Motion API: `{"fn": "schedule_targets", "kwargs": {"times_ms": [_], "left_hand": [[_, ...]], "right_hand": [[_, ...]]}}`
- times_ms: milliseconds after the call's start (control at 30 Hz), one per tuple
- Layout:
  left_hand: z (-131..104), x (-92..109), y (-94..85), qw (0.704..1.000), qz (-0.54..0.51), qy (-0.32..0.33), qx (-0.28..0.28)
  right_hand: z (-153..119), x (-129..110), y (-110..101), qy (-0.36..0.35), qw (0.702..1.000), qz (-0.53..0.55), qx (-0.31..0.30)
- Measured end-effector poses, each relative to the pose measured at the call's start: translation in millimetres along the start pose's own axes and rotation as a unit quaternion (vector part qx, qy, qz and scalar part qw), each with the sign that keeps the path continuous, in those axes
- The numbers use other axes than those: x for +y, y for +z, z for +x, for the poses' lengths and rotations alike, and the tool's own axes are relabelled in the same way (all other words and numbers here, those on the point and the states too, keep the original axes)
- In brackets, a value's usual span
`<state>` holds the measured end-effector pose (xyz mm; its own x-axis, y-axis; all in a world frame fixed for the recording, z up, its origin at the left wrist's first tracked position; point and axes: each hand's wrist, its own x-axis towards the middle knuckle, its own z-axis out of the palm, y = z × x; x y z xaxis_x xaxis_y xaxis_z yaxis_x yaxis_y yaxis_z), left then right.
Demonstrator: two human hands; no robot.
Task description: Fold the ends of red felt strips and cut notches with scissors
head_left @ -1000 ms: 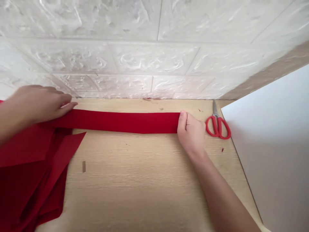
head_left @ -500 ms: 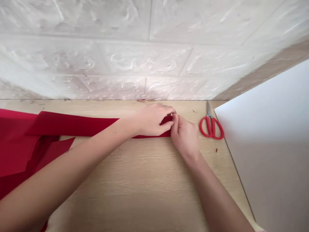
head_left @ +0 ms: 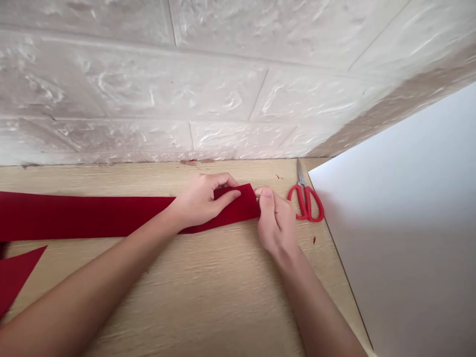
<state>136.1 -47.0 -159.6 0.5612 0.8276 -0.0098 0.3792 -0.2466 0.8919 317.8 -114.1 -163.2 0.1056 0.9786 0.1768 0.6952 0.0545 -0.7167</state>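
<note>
A long dark-red strip, which looks like cloth or felt [head_left: 89, 217], lies across the wooden table. Its right end is slightly raised and angled upward. My left hand [head_left: 203, 198] pinches the strip near that end, thumb on top and fingers at the far edge. Just off the right end, my right hand [head_left: 277, 213] is closed, thumb pressed on the curled index finger. Its fingertips are at the strip's end edge; whether anything is between them is hidden. Red-handled scissors [head_left: 307, 201] lie right beside my right hand, blades pointing to the wall.
Another red piece with a pointed corner [head_left: 18, 275] lies at the left. A white board [head_left: 401, 223] covers the right side. A white brick-patterned wall [head_left: 223, 89] rises behind the table [head_left: 208, 297]. Small red scraps [head_left: 314, 240] lie near the scissors.
The view has shifted to the right. The strip's right end, covered by my right hand before, now shows, with my right hand just beyond it. My left hand is still at the strip.
</note>
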Motion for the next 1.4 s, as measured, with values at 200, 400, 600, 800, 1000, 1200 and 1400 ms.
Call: {"fn": "schedule_targets", "kwargs": {"times_ms": [200,400,600,800,1000,1200,1400], "left_hand": [[1,-1,-1.2,1.0,0.008,-0.016,-0.024],[1,-1,0.0,1.0,0.026,-0.011,-0.012],[0,3,0.0,0.999,0.04,-0.007,-0.014],[2,13,-5.2,0.998,0.055,0.004,-0.029],[3,9,-3.4,0.995,0.088,0.049,-0.008],[4,-3,7.1,0.991,0.088,0.087,0.046],[5,-4,8.2,0.992,0.085,0.085,0.045]], "right_hand": [[1,7,-10,0.003,0.996,0.09,0.005],[6,2,-8,-0.077,0.996,0.044,0.0],[7,0,0,-0.075,0.996,0.04,0.036],[6,-2,-1,-0.089,0.994,0.039,0.056],[4,-5,1,-0.107,0.992,0.015,0.061],[7,0,-43,0.014,0.975,-0.189,0.116],[6,14,-68,0.24,0.92,-0.307,0.037]]}}
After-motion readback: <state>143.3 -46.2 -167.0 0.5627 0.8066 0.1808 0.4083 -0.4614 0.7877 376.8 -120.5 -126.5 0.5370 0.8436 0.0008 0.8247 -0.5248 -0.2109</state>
